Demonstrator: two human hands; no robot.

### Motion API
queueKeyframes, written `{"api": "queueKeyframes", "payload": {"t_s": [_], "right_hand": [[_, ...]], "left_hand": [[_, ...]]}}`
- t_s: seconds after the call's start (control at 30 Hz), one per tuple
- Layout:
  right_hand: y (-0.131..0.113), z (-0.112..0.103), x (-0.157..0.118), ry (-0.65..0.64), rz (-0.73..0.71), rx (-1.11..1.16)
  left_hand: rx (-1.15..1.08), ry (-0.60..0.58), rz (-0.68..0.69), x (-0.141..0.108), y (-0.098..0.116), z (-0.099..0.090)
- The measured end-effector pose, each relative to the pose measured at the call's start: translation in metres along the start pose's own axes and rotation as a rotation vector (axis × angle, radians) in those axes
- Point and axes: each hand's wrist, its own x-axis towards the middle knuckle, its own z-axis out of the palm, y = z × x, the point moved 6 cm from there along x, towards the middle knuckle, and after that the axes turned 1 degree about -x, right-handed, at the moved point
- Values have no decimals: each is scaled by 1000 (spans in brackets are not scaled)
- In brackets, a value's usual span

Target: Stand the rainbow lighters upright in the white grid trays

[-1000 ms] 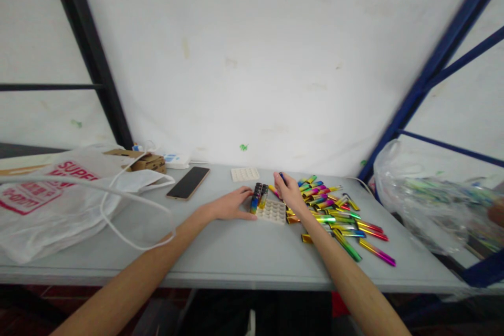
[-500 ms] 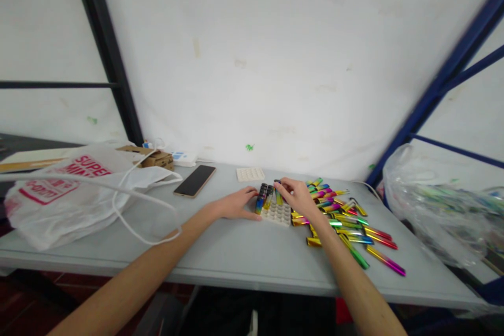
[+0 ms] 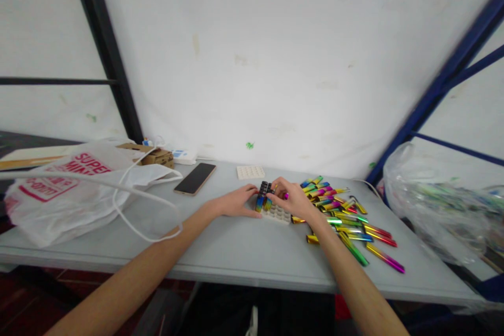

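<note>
A pale tray with round cups (image 3: 280, 214) lies on the grey table, and shiny tubes with black tops (image 3: 261, 197) stand upright in rows on its left side. My left hand (image 3: 238, 202) rests beside these tubes, thumb and fingers spread around the tray's left edge. Over the tray's middle, my right hand (image 3: 293, 199) has its fingers closed at the standing tubes; a magenta-tipped tube shows under them, its body mostly hidden. Many loose metallic tubes (image 3: 346, 222) are piled to the right of the tray.
Behind the tray lies a second pale tray (image 3: 251, 172). A phone (image 3: 196, 178), a white plastic bag (image 3: 74, 189) and a looping white cable (image 3: 134, 233) are on the left. Clear plastic bags (image 3: 437, 210) sit at the right edge. A wall rises behind the table.
My right hand has moved slightly left and closer to the standing tubes; the magenta-tipped tube now shows beneath it. My left hand has stayed in place.
</note>
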Motion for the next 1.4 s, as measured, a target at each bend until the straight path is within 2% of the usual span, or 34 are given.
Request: {"api": "queueKeyframes", "payload": {"t_s": [0.3,0.8,0.9,1.03,1.1,1.23,1.33,1.4], "right_hand": [[-3,1,0,1,-41,46],[-3,-2,0,-3,-31,35],[5,-15,1,82,9,6],[37,-39,-1,267,126,-235],[54,-38,-2,231,149,-359],[79,-17,-6,29,228,-508],[87,-5,-6,-66,293,-558],[88,-3,-4,-58,301,-547]], "left_hand": [[5,-2,8,-1,-1,0],[-15,8,2,-1,-2,0],[-10,9,4,0,-3,0],[-13,-12,-23,0,-5,2],[-19,-21,-31,1,-4,2],[-12,-30,-43,0,-3,1],[-10,-34,-49,0,-2,1],[-16,-33,-48,0,-1,0]]}}
